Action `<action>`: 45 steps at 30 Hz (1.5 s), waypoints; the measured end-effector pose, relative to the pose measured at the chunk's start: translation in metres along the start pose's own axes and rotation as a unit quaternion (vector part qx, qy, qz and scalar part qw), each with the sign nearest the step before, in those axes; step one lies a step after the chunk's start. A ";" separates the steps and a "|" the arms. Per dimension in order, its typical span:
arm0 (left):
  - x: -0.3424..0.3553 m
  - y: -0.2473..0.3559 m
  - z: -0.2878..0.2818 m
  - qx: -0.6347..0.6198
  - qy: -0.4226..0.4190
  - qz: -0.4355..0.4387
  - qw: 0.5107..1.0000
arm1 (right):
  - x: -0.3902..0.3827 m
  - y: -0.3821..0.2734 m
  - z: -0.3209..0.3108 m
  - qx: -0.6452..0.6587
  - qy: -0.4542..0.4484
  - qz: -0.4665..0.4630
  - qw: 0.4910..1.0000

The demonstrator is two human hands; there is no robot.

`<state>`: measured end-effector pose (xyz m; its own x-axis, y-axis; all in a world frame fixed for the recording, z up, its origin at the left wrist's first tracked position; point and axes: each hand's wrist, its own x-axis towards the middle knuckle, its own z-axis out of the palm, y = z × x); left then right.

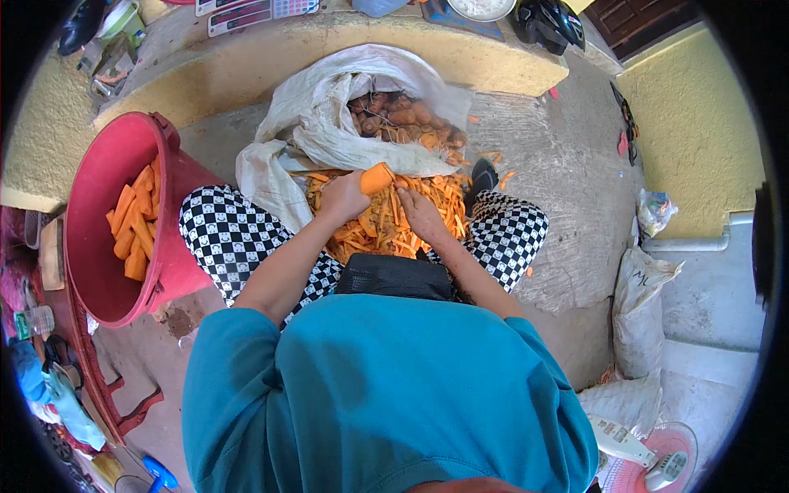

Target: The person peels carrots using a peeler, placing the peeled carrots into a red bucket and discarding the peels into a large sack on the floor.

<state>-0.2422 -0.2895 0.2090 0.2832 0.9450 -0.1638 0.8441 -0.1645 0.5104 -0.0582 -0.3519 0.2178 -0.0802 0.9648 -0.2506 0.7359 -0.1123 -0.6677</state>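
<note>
My left hand (343,198) grips an orange carrot (377,177) by one end, holding it out over a heap of orange carrot peelings (386,222) on the ground between my knees. My right hand (420,212) sits close against the carrot's other side with fingers curled; a peeler or knife may be in it, but I cannot make one out. Just beyond lies an open white sack (329,123) with dirty unpeeled carrots (403,119) inside. A red bucket (94,238) on my left holds several peeled carrots (136,222).
A low concrete ledge (329,57) runs across the back with a black helmet (549,23) and a scale on it. White sacks (641,312) and a pink fan (666,464) stand at the right. A yellow wall (699,123) closes the right side.
</note>
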 end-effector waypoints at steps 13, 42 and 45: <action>0.007 -0.010 -0.001 -0.311 -0.230 0.047 0.921 | -0.021 0.014 -0.017 0.008 0.006 -0.009 1.000; 0.009 0.020 0.003 0.048 0.100 0.229 0.967 | 0.017 0.030 -0.004 0.670 -0.047 0.135 0.729; 0.015 0.026 0.006 0.089 0.170 0.272 0.943 | 0.020 0.030 -0.006 0.616 -0.100 0.061 0.779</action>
<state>-0.2133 -0.2808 0.2151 0.5592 0.7381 0.3774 0.6877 -0.6673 0.2861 -0.0341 -0.3343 0.1973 -0.2531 0.8866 -0.3872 -0.4482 -0.4621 -0.7652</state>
